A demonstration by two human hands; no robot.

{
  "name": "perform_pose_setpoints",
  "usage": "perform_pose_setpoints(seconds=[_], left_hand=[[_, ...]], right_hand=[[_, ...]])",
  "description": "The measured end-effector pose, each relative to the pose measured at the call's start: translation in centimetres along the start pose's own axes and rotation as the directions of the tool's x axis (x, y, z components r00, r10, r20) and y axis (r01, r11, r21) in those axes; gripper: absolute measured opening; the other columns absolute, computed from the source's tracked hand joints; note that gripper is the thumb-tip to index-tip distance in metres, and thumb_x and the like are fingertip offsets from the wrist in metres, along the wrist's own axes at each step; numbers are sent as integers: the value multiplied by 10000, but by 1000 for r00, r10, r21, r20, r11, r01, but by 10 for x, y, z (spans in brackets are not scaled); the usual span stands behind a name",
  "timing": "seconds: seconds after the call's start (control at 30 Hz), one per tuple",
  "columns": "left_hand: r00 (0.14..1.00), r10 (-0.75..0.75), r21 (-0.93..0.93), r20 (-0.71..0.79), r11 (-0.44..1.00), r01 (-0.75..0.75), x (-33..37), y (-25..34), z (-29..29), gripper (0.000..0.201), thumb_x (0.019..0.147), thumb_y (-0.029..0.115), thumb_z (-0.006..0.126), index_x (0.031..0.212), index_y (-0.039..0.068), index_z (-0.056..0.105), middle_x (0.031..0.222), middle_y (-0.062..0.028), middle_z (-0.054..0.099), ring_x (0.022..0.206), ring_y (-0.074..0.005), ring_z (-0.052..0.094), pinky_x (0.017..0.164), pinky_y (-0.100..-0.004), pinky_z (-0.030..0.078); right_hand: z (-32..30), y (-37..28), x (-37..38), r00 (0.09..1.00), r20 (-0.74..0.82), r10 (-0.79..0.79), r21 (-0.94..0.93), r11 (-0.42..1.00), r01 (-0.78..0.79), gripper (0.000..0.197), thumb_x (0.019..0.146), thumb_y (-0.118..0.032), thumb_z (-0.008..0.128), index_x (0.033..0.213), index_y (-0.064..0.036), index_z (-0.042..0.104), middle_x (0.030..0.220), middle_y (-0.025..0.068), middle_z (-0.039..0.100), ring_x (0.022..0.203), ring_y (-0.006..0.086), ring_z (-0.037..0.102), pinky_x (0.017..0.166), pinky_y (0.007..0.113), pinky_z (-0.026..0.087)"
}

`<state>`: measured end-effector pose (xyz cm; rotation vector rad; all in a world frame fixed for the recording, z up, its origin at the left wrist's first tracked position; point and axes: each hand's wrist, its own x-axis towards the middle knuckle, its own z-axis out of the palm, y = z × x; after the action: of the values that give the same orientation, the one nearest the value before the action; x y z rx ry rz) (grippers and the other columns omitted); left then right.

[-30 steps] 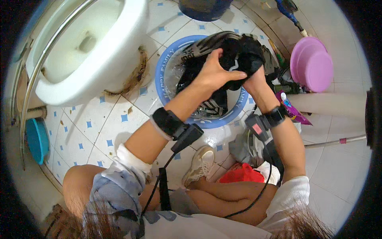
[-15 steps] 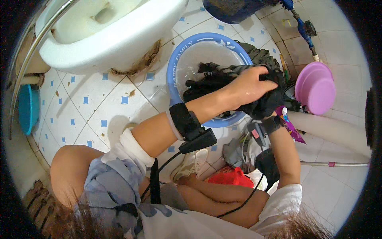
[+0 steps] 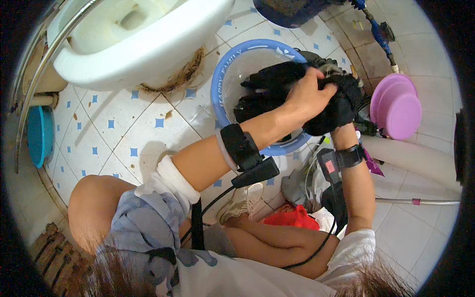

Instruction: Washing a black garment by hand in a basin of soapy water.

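A wet black garment (image 3: 277, 74) hangs over the right side of a blue-rimmed basin (image 3: 218, 94), part of it inside. My left hand (image 3: 310, 94) is closed on its bunched fabric, thumb and fingers pressing into it from above. At the basin's right edge, my right hand (image 3: 341, 131) goes up under the black cloth. Only its wrist end shows, so its fingers are hidden. Cloudy water (image 3: 237, 69) shows at the basin's left inside. Beyond the basin's right rim lies a grey-green bunched cloth (image 3: 310, 57).
A white toilet (image 3: 143, 59) stands at the far left. A pink basin (image 3: 396, 106) leans by the right wall, near a white pipe (image 3: 410, 161). A dark blue bucket (image 3: 287, 12) is at the back. Red and grey bags (image 3: 289, 218) lie by my shoe (image 3: 242, 203).
The black garment has been turned and bunched, and a pale fringe-like patch now shows beyond my left hand. My left hand's fingers have curled in; my right hand has risen slightly.
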<state>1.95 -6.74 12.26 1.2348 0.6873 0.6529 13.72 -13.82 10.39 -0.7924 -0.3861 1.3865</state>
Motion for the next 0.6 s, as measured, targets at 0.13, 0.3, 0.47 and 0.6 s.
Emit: perform_pose_setpoints(seconds=[0.13, 0.3, 0.47, 0.6], left_hand=[[947, -185, -393, 262, 876, 280, 4, 10, -3, 170, 739, 123, 501, 820, -19, 544, 773, -74, 566, 724, -146, 519, 687, -267, 404], [851, -183, -574, 493, 667, 476, -2, 24, -2, 131, 720, 110, 493, 772, 12, 563, 740, -64, 581, 640, -157, 552, 598, -276, 433], [761, -305, -526, 573, 575, 627, -3, 19, -3, 173, 724, 146, 506, 823, 13, 556, 743, -89, 588, 620, -190, 567, 603, -307, 464], [798, -360, -527, 484, 608, 594, 29, -2, -22, 255, 739, 234, 525, 890, 28, 534, 806, -107, 583, 666, -214, 577, 605, -366, 472]], right_hand=[[15, 29, -20, 992, -91, 92, 118, 990, -81, 257, 820, -195, 425, 1056, -105, 475, 1028, 58, 509, 922, 199, 490, 800, 327, 405], [28, 43, -25, 987, -93, 131, 148, 982, -116, 271, 824, -207, 424, 1074, -111, 467, 1035, 54, 511, 928, 200, 493, 803, 325, 407], [30, 45, -25, 990, -67, 125, 185, 976, -111, 286, 827, -219, 424, 1092, -117, 459, 1041, 49, 514, 934, 200, 495, 806, 322, 410], [6, 60, -16, 950, -279, 142, 56, 990, -131, 342, 826, -275, 431, 1136, -131, 432, 1092, 46, 483, 958, 200, 482, 836, 319, 394]])
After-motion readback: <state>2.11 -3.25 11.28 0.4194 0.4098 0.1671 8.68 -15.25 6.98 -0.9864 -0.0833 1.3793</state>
